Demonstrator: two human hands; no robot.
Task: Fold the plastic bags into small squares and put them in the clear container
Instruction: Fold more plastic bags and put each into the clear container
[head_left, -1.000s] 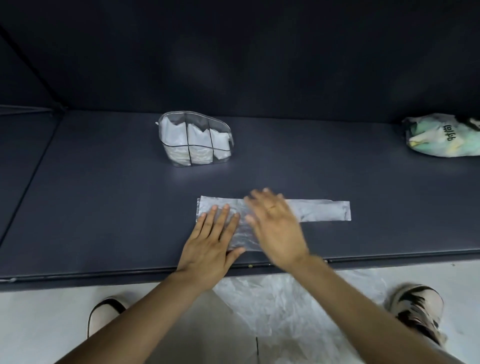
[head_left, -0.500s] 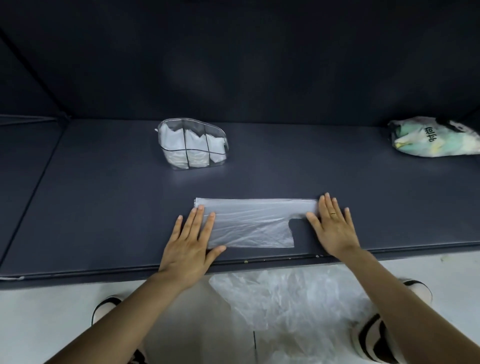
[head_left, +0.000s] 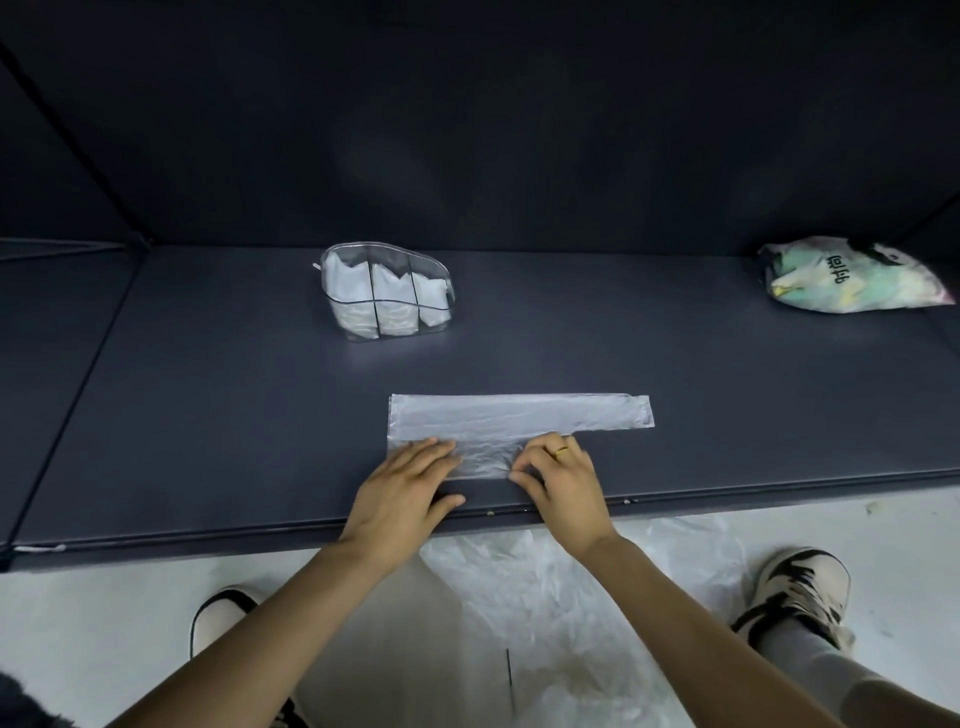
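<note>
Nearest the camera, two bare forearms reach forward over a pale floor where loose clear plastic sheeting (head_left: 561, 608) lies between a pair of black-and-white shoes (head_left: 795, 597).

Both hands rest on the near edge of a dark tabletop (head_left: 208, 415). The left hand (head_left: 402, 491) lies flat, fingers straight and released, pressing down the near left corner of a clear plastic bag (head_left: 498, 418), seemingly to keep the slippery film from sliding. The right hand (head_left: 563, 480), wearing a gold ring (head_left: 560, 451), has its fingers curled and appears to pinch the bag's near edge, probably to lift it for the next lengthwise fold.

The bag lies flattened into a long strip running left to right, with a narrower handle end stretching out to the right, away from both hands.

Farther back and to the left stands the clear container (head_left: 387, 291), well apart from the bag. Its dividers form compartments already holding white folded bags upright.

At the far right sits a bulging printed bag (head_left: 852, 275), perhaps a supply waiting to be folded.
</note>
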